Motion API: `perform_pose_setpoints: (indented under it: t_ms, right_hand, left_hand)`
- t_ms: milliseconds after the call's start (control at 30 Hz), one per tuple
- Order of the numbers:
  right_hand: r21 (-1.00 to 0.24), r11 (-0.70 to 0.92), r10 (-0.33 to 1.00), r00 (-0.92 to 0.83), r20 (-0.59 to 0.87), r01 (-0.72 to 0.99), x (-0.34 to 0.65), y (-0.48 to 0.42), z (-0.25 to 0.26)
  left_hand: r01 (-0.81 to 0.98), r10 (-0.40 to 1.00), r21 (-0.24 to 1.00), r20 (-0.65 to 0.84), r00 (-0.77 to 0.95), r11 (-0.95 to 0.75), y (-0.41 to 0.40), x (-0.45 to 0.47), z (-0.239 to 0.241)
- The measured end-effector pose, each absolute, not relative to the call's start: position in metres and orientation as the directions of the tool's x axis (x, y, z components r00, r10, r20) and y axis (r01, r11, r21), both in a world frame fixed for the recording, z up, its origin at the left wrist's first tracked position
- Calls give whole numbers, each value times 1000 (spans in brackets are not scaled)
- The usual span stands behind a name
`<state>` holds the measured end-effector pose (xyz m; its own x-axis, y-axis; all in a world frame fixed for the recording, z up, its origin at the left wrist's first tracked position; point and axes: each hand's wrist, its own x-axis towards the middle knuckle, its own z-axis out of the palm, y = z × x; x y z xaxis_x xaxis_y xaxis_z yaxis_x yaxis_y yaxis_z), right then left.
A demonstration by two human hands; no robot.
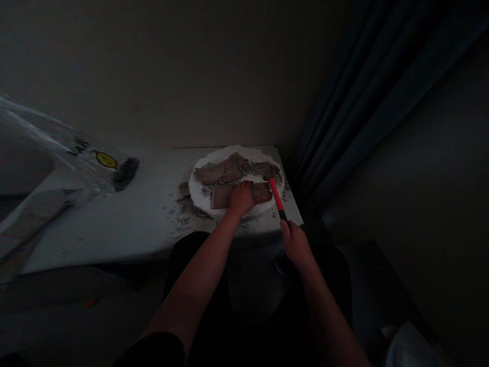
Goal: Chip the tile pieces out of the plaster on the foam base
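A round white slab [198, 196] lies on the right end of a white table [126, 219]. Flat brown broken pieces [216, 173] and grey crumbs cover its top. My left hand [241, 198] presses down on a flat brown piece [220, 196] at the slab's near side, fingers curled over it. My right hand [295, 243] is closed round the black grip of a hammer with a red handle [275, 194]. The hammer's dark head [266, 177] rests among the crumbs just right of my left hand.
A clear plastic bag [57, 148] with a yellow label and dark contents lies on the table's left part. Grey rubble [187, 206] is scattered left of the slab. A dark curtain [362, 102] hangs at the right, close to the table's corner. The wall stands right behind the table.
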<state>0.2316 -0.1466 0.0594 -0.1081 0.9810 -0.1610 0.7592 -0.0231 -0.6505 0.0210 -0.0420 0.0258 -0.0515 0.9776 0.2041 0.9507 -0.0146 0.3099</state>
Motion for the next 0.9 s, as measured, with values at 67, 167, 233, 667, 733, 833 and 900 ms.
perform_pose_setpoints:
  t_ms: [67,167,233,667,733,833,900]
  right_hand:
    - [-573,-29,972,-110,-206,819,227,-147,62]
    - [-504,-48,956,-106,-272,862,222,-147,63]
    - [-502,-55,956,-100,-277,863,221,-146,64]
    - [-608,-39,962,-135,-239,793,229,-146,46]
    - [-626,-53,957,-139,-254,778,232,-147,42]
    - [-635,-62,948,-154,-279,770,233,-149,39]
    - [-633,-51,946,-166,-279,772,232,-150,38]
  left_hand:
    - [954,978,300,199,-63,0,-44,16,28]
    - [956,988,292,153,-10,-36,-47,9,31]
    - [957,989,285,145,23,-64,-49,6,30]
    - [926,943,376,315,-102,-25,-79,-49,46]
    - [907,884,395,359,-300,147,-93,-80,55]
    - [842,820,352,265,-508,409,-119,-126,58]
    - [827,839,218,60,-541,518,-134,-147,50]
